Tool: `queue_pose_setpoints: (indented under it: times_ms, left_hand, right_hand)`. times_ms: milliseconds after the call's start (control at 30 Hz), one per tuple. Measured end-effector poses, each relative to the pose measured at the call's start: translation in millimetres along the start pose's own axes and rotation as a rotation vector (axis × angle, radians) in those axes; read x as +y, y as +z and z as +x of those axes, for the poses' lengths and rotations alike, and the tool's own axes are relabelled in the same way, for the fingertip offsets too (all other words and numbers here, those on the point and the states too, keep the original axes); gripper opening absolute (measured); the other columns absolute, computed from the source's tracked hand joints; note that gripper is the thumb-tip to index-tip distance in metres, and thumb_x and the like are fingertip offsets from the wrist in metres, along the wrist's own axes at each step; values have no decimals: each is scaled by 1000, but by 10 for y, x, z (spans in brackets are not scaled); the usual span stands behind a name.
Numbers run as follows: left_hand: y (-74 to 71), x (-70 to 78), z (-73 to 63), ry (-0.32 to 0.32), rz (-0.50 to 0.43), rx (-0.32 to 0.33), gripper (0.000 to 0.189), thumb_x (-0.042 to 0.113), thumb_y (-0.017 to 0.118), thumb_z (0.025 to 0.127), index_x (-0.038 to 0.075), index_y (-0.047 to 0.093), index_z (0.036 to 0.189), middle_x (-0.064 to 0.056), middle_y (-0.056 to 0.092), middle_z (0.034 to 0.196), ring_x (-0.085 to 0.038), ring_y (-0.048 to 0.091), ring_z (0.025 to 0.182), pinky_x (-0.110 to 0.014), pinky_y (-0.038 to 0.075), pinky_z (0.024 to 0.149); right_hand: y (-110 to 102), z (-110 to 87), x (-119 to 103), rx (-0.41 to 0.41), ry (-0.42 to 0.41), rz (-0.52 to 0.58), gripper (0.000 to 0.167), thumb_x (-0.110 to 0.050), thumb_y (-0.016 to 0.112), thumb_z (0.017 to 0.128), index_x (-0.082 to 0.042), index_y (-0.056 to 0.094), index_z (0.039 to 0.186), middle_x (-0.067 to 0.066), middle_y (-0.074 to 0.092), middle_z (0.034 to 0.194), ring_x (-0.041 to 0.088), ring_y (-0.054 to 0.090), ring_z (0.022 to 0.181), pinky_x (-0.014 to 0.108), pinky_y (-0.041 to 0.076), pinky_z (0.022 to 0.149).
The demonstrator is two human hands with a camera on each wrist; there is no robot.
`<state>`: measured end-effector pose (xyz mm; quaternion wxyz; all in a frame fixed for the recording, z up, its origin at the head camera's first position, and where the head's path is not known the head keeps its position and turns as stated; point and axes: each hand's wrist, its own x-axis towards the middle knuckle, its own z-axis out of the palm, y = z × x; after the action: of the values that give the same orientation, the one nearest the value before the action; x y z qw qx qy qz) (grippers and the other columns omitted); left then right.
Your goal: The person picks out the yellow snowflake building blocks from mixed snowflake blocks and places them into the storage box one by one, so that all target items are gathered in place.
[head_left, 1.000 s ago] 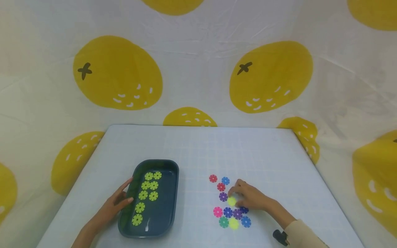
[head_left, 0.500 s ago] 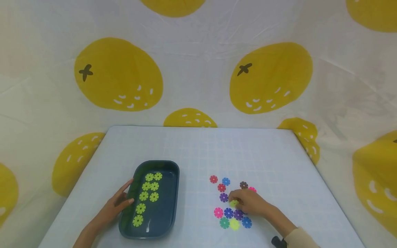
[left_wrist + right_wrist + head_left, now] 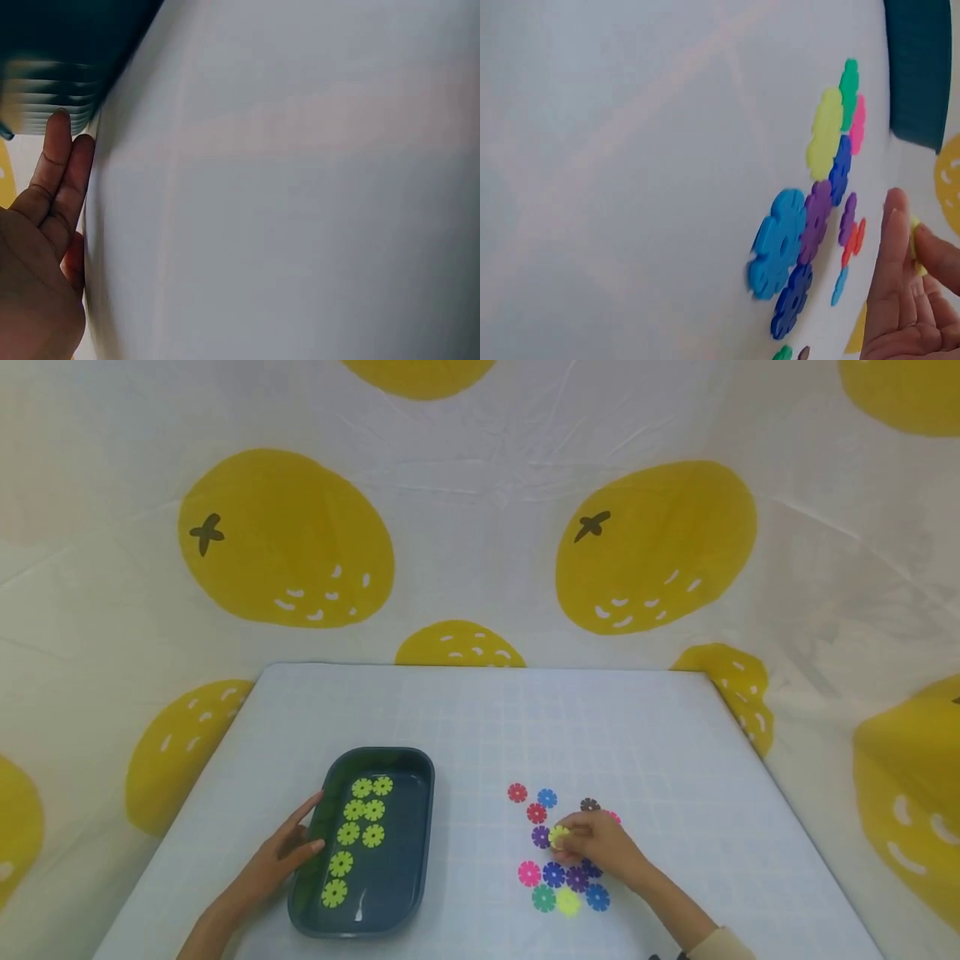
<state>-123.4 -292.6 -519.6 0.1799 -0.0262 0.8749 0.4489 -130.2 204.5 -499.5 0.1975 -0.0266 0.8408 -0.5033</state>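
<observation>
In the head view my right hand (image 3: 606,847) pinches a yellow-green notched plastic disc (image 3: 557,836) between thumb and fingers, above the loose discs. The right wrist view shows only a sliver of that disc (image 3: 916,246) between thumb and fingers. My left hand (image 3: 270,864) rests at the left side of a dark teal tray (image 3: 397,868), thumb over its rim. From the left wrist, straight fingers (image 3: 56,157) appear against the tray's ridged outer wall (image 3: 52,94). Several yellow-green discs (image 3: 348,833) lie inside the tray, mostly in its left half.
Around my right hand lie loose discs: red (image 3: 517,792), blue (image 3: 597,897), pink (image 3: 528,873), green (image 3: 543,898), purple (image 3: 577,878) and brown (image 3: 589,805). Another yellow disc (image 3: 567,902) lies nearest the front. A white cloth (image 3: 480,718) covers the table.
My right hand, first reaching down to the yellow-green disc among the others, now has it pinched and has shifted it slightly up and left. The left hand and tray stay put.
</observation>
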Motion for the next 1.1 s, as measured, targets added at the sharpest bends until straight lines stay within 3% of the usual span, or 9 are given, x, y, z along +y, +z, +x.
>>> queue_pose_setpoints:
  times_ms: [100, 233, 633, 1100]
  left_hand:
    - [5, -5, 0, 10, 2, 8, 79, 46, 59, 97, 35, 12, 159, -22, 17, 163, -52, 29, 140, -74, 26, 103]
    - [7, -20, 3, 12, 2, 8, 78, 47, 59, 97, 37, 13, 159, -21, 18, 163, -50, 31, 139, -74, 27, 103]
    - [13, -28, 19, 9, -7, 2, 79, 48, 60, 96, 40, 12, 158, -20, 15, 164, -52, 26, 142, -74, 25, 104]
    - [6, -30, 23, 7, -8, -4, 78, 51, 59, 96, 43, 12, 158, -20, 14, 164, -52, 24, 143, -74, 24, 105]
  right_hand:
    - [38, -9, -26, 15, 101, 143, 32, -19, 74, 89, 5, 69, 111, 13, 76, 90, 24, 75, 78, 31, 58, 71]
    - [71, -21, -67, 7, 154, 240, 33, -16, 74, 88, 6, 69, 112, 16, 76, 94, 25, 75, 82, 31, 58, 71]
    - [165, -63, -122, 44, 285, 346, 38, -17, 74, 89, 8, 65, 116, 17, 75, 99, 25, 75, 86, 28, 57, 72]
    - [296, -63, -189, -19, 289, 448, 43, -15, 73, 90, 12, 61, 121, 16, 74, 102, 24, 74, 90, 26, 56, 74]
